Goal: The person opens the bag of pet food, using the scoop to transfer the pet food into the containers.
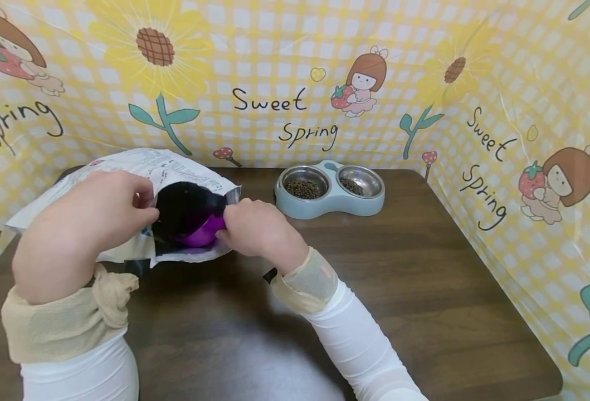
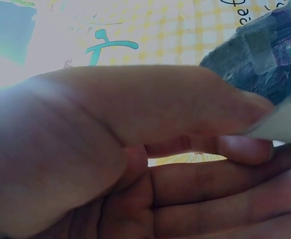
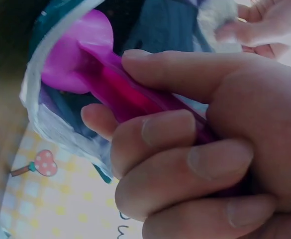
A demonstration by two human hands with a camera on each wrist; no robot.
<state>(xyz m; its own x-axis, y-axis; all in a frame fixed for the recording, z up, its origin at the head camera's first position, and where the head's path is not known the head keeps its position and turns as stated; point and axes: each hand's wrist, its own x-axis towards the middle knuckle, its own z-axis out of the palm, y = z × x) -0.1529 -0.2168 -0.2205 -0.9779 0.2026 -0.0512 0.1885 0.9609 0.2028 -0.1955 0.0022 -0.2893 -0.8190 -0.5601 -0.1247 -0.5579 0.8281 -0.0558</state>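
A white printed bag (image 1: pixel 139 161) lies on its side at the left of the table, its dark mouth facing me. My left hand (image 1: pixel 94 209) pinches the edge of that mouth between thumb and forefinger, as the left wrist view shows too. In the right wrist view, my right hand (image 3: pixel 170 144) grips the handle of a purple scoop (image 3: pixel 80 55) with curled fingers. The head of the scoop is inside the bag mouth; whether it holds anything is unclear. Most of the bag's inside is too dark to make out.
Behind and to the right, a light blue double bowl stand (image 1: pixel 305 209) carries two metal bowls, each with brown kibble (image 1: pixel 302 189) in it. A yellow checked cloth (image 1: pixel 264 55) hangs behind and beside the brown wooden table (image 1: pixel 425 312).
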